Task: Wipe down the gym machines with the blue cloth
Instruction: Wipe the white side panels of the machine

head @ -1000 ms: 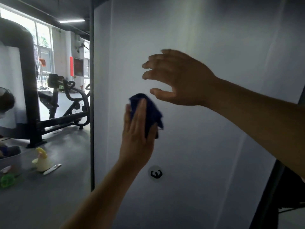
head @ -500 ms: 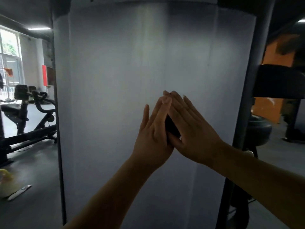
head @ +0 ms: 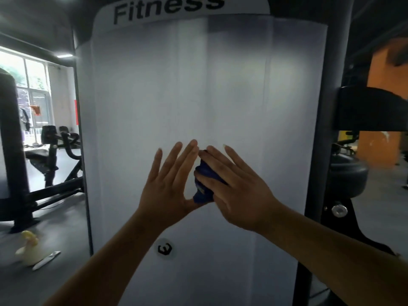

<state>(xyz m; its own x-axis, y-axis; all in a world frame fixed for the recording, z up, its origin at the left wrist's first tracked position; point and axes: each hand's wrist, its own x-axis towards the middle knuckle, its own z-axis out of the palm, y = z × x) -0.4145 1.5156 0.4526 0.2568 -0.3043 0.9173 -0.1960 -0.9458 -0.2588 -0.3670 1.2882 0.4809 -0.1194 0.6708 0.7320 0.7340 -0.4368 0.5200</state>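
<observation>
1. The left hand [head: 167, 191] lies flat on the white panel [head: 176, 85] of a gym machine, its fingers [head: 172, 160] straight, slightly spread and holding nothing.
2. The right hand [head: 240, 195] presses the blue cloth [head: 206, 182] against the panel. Its fingers [head: 234, 160] are straight over the cloth rather than curled round it.
3. The cloth is bunched up between the two hands, mostly under the right one, and its lower end touches the left thumb.
4. The tips of the left and right forefingers nearly meet above the cloth.
5. Black lettering [head: 167, 7] at the top of the panel reads "Fitness", and a round logo [head: 165, 249] sits below the hands.
6. To the left, a yellow bottle [head: 28, 248] and a white strip [head: 46, 260] are on the floor [head: 55, 228], with a black machine [head: 55, 155] further back.
7. A black pad [head: 371, 109] projects at the right.
</observation>
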